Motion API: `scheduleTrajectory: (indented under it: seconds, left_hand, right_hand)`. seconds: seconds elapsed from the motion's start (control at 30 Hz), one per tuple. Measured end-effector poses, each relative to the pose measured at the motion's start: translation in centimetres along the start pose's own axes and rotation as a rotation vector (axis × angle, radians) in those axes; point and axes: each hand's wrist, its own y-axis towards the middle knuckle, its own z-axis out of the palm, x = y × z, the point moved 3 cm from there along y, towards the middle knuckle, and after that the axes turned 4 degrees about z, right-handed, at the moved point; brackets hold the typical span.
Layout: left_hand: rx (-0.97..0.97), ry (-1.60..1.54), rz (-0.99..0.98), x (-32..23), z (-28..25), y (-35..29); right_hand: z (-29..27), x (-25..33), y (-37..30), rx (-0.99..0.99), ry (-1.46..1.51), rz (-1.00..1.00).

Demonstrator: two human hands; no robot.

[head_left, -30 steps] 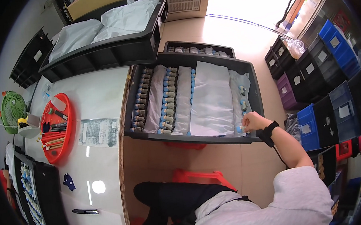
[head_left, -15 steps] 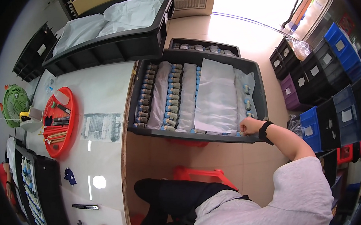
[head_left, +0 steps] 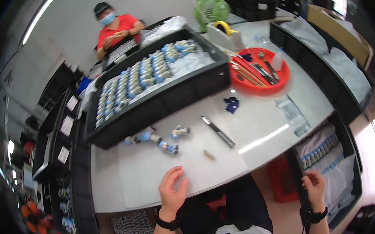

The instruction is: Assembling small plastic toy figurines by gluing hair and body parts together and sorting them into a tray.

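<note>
Loose figurines (head_left: 169, 148), blue and pale, lying on the white table (head_left: 200, 168), just beyond the left hand (head_left: 173, 189): open, thumb apart from fingers, nothing visible in grasp. Right hand (head_left: 315, 185): fingers loosely curled, over or just before the black side crate (head_left: 349, 142), grip on anything impossible to tell. Changed: view swung from crate to table, right hand off the crate's end row; by judgement, handling there broken off. Outward: utility knife (head_left: 218, 132), red tray (head_left: 286, 73), larger figurine crate (head_left: 169, 101)

One green fan (head_left: 211, 9), one red tray (head_left: 284, 76)
</note>
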Motion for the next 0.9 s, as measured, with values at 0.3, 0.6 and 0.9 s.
scheduleTrajectory:
  seconds: [0.3, 0.6, 0.9]
  left_hand:
    - [0.144, 0.303, 0.074, -2.9, -6.8, 4.3]
    - [0.368, 0.825, -0.059, 9.9, -13.3, 11.3]
    - [0.280, 0.289, -0.060, 4.3, -11.0, 7.7]
  right_hand:
    - [27.6, 10.6, -1.0, 0.829, 0.220, -0.312]
    - [31.9, 9.7, -2.8, 0.916, 0.055, -0.389]
    - [32.3, 9.3, -2.1, 0.917, 0.249, -0.138]
